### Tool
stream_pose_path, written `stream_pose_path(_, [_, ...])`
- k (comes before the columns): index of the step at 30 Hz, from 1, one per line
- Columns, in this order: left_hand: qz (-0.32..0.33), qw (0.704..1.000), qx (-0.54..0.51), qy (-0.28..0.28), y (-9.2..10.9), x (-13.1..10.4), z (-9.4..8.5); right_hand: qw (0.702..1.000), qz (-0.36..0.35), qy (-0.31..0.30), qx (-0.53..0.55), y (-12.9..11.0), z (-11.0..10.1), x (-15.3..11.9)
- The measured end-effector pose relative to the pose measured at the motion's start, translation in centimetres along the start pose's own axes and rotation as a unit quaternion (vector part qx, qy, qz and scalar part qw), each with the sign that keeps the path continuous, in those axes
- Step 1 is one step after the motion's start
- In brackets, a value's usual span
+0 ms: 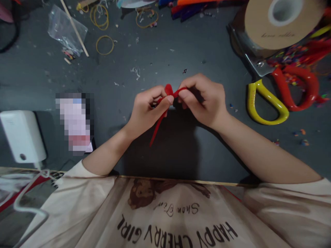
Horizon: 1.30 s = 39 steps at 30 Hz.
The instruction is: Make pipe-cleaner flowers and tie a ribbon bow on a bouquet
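A fuzzy red pipe cleaner [156,130] is bent between my two hands over the dark table. My left hand [151,107] pinches it between thumb and fingers, at a rounded loop that sticks up above the thumb tip. From beneath that hand one thin end hangs down toward the table's near edge. My right hand [203,98] grips another stretch of the same piece, thumb pressed against the curled fingers. Between the fingertips a short red length spans the small gap. Part of the bend is hidden by the left fingers.
Large scissors [261,74] with red and yellow handles lie at right below a ribbon spool [258,20]. A blurred-out phone [77,124] and white power bank [23,136] with a cable are at left. Rubber bands [104,45], a plastic bag [64,31] and a wooden stick [74,27] lie behind.
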<state>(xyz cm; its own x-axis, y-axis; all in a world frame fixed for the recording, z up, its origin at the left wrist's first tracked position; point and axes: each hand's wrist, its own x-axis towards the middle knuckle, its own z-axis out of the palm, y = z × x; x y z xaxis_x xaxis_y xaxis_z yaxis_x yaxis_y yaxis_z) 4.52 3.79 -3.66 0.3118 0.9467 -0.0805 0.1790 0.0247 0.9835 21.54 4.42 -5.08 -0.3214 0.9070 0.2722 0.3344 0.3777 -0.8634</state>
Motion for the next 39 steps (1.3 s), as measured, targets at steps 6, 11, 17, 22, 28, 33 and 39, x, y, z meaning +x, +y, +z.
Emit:
stream_pose_path(6, [0.024,0.998,0.034,0.051,-0.1,0.0,0.0,0.983,0.065,0.038,0.165,0.4,0.1,0.6])
stream_pose_path(11, [0.034,0.998,0.029,0.053,-0.2,0.1,0.1,0.979,0.109,-0.024,0.173,0.1,0.1,1.0])
stream_pose_path(17, [0.04,0.998,0.024,0.028,-0.3,0.0,0.1,0.974,0.108,-0.055,0.192,0.4,-0.2,1.1])
stream_pose_path(22, [0.098,0.993,0.041,0.045,-0.6,-0.1,0.0,0.976,0.088,-0.111,0.166,0.5,-0.6,1.1])
stream_pose_path(28, [0.117,0.993,0.019,0.024,-1.1,0.3,-0.1,0.977,0.065,-0.155,0.13,0.2,-1.1,1.2])
stream_pose_path(33, [0.11,0.994,0.013,0.02,-1.0,0.3,-0.1,0.979,0.037,-0.177,0.098,0.1,-1.0,1.1])
stream_pose_path(39, [0.093,0.995,0.022,0.027,-1.0,0.4,-0.2,0.985,0.043,-0.144,0.087,0.0,-0.9,1.1])
